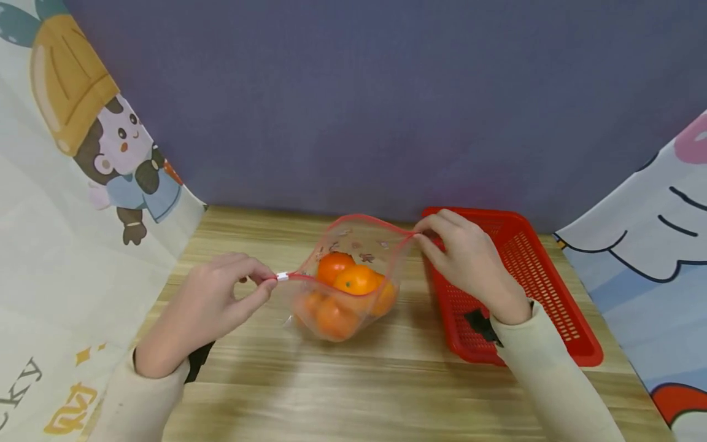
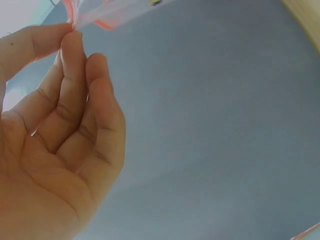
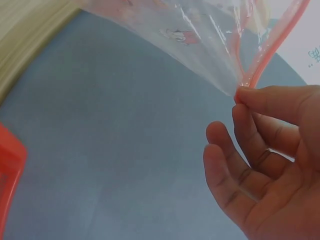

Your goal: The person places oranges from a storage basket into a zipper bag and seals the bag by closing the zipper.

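A clear zip bag (image 1: 381, 258) with a red zip edge and small printed figures hangs between both hands, its mouth spread wide. Several orange fruits (image 1: 356, 280), like mandarins, lie inside it. My left hand (image 1: 212, 304) pinches the left corner of the mouth between thumb and index finger, right beside the white zip slider (image 1: 282, 276). At the opposite corner, my right hand (image 1: 469, 261) pinches the zip edge with thumb and index finger. In the right wrist view the bag's corner (image 3: 242, 90) shows between those fingertips, the other fingers loosely bent.
A red plastic basket (image 1: 530, 276) with slotted walls stands on the wooden table (image 1: 353, 393) at the right, partly under the right hand and forearm. Behind the table rises a dark grey-blue cloth (image 1: 353, 110). Printed cartoon cloths (image 1: 44, 245) hang at both sides.
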